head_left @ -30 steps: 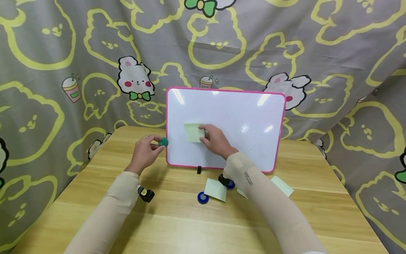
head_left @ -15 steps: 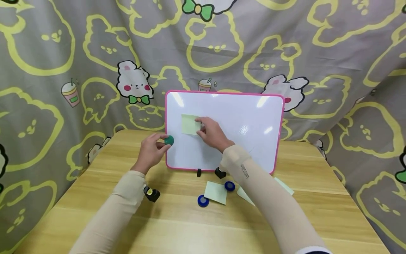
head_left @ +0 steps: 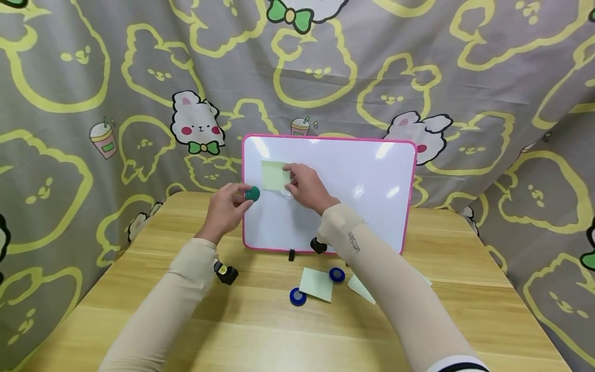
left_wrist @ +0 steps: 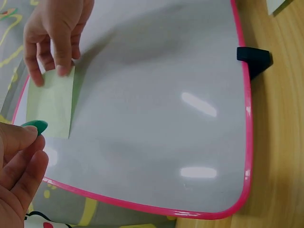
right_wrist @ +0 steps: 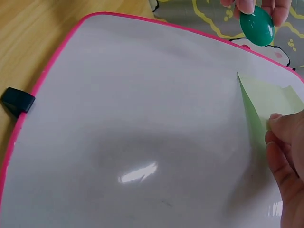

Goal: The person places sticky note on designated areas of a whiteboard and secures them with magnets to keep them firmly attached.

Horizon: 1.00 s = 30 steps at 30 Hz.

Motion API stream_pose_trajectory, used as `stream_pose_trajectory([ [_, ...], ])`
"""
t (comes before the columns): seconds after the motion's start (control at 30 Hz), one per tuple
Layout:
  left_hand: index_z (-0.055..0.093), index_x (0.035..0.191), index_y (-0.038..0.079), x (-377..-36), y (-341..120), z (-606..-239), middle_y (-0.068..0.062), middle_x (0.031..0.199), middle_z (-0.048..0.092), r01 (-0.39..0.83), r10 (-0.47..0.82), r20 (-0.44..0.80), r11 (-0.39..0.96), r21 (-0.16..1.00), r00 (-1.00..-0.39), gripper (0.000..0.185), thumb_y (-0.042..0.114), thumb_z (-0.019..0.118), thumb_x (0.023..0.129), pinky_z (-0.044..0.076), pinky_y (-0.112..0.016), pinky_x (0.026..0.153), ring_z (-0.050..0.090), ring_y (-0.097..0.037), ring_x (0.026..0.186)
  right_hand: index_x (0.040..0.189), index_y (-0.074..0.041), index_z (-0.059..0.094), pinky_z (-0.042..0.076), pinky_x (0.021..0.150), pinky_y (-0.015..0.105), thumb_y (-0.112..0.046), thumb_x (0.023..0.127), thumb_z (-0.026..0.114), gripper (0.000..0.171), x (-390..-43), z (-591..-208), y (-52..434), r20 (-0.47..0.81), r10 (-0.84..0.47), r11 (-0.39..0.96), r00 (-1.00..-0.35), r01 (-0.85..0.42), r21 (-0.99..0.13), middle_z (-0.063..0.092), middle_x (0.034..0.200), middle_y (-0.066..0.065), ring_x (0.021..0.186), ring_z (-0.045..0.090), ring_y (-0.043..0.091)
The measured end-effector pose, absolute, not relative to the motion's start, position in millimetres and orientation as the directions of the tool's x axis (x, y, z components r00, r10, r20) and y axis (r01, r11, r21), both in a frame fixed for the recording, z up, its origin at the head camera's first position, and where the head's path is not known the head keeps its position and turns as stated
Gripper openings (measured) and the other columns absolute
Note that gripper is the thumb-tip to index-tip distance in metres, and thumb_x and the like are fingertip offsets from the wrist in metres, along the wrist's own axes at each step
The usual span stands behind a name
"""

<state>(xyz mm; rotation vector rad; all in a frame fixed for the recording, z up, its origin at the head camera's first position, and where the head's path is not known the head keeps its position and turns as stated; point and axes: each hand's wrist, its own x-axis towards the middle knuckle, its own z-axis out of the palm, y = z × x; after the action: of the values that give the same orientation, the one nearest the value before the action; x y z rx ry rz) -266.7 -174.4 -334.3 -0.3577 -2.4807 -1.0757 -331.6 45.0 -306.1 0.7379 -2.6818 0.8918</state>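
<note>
1. A pale green sticky note (head_left: 275, 175) is pressed flat against the upper left of the pink-framed whiteboard (head_left: 372, 206) by the fingertips of the right hand (head_left: 307, 187); the grip is a light press at the note's right edge, not a closed fist.
2. A round green magnet (head_left: 252, 194) is pinched between thumb and fingers of the left hand (head_left: 226, 209), just below and left of the note, close to the board's left frame.
3. The magnet is best brought squarely onto the note's free left part, clear of the pressing fingers, so that nothing is trapped beneath it.
4. The note should be kept flat and level until the magnet is felt to seat.
5. The board stands upright on small black feet (head_left: 291, 254); pressure is therefore kept gentle, lest it be tipped back.
6. Two blue magnets (head_left: 297, 296) and spare notes (head_left: 316, 283) lie on the wooden table (head_left: 260, 336).
</note>
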Motion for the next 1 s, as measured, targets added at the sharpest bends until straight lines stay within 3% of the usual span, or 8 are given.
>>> stream_pose_trajectory([
  [0.53,0.062,0.109,0.002,-276.4,-172.4,-329.4,-0.011,0.101,0.056,0.398,0.054,0.48,0.644,0.653,-0.875,0.024,0.003,0.071,0.087,0.057,-0.042,0.077,0.068,-0.029,0.09,0.135,-0.013,0.054,0.049,0.087,0.026,-0.015,0.091,0.069,0.046,-338.5,-289.2,32.6,0.275,-0.315,0.7,-0.908,-0.418,-0.578,0.058,0.106,0.004,0.095,0.054,0.018],
  [1.0,0.061,0.115,0.004,-289.2,-172.1,-322.0,-0.011,0.101,0.055,0.35,0.032,0.435,0.651,0.674,-0.9,0.026,0.008,0.069,0.09,0.056,-0.042,0.079,0.064,-0.028,0.092,0.138,-0.014,0.055,0.049,0.085,0.025,-0.016,0.091,0.07,0.049,-336.8,-291.3,26.4,0.269,-0.291,0.719,-0.918,-0.395,-0.572,0.058,0.1,0.002,0.092,0.052,0.017],
])
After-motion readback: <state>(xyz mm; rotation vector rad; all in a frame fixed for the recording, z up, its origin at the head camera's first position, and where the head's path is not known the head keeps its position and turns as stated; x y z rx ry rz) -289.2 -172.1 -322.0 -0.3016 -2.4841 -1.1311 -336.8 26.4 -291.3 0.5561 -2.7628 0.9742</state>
